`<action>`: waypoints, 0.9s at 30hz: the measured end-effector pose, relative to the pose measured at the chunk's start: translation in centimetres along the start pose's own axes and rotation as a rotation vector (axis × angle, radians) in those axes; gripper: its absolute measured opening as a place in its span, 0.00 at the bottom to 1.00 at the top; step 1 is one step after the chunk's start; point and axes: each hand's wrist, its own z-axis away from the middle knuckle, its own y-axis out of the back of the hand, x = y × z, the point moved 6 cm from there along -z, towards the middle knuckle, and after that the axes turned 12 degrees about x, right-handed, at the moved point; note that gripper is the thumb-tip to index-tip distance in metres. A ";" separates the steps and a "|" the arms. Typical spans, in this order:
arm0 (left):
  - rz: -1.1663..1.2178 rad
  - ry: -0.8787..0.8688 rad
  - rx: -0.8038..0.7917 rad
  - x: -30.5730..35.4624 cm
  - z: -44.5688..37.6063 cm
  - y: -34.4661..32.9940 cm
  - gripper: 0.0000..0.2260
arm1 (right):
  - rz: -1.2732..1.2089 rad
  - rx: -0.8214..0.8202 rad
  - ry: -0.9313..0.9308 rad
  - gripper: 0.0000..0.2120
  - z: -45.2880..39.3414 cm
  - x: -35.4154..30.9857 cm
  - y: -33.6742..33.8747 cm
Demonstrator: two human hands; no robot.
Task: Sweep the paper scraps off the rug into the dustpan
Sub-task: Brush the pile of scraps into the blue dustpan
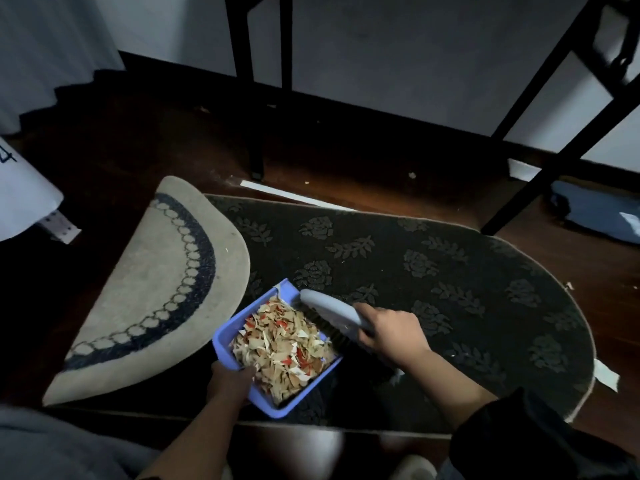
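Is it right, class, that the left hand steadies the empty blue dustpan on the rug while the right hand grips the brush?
Not quite: the head view shows the dustpan full of paper scraps, not empty. The left hand does steady it on the rug; the right hand grips the brush.

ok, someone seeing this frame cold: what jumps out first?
The blue dustpan, low in the centre, heaped with tan, white and red paper scraps. The left hand grips its near edge while the right hand holds a grey hand brush at its mouth. Next, the dark floral rug, whose left end is folded over to show its pale underside.
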 end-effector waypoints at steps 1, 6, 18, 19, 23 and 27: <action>0.049 0.014 0.001 0.3 0.4 0.2 0.31 | 0.007 0.021 -0.005 0.20 -0.2 -0.1 0.8; 0.224 0.041 -0.024 2.6 1.9 1.1 0.25 | 0.045 0.105 -0.005 0.19 -1.4 -0.7 5.4; 0.478 -0.069 -0.062 10.6 5.1 6.7 0.12 | 0.148 0.341 0.052 0.19 -4.5 -3.2 19.2; 0.492 -0.083 -0.066 11.1 5.5 7.2 0.12 | 0.149 0.360 0.049 0.19 -4.5 -3.4 20.1; 0.500 -0.128 -0.046 13.3 6.8 9.6 0.09 | 0.169 0.435 0.031 0.19 -4.9 -4.5 23.6; 0.455 -0.176 -0.025 15.3 7.5 12.3 0.08 | 0.191 0.490 0.038 0.19 -5.5 -5.6 27.1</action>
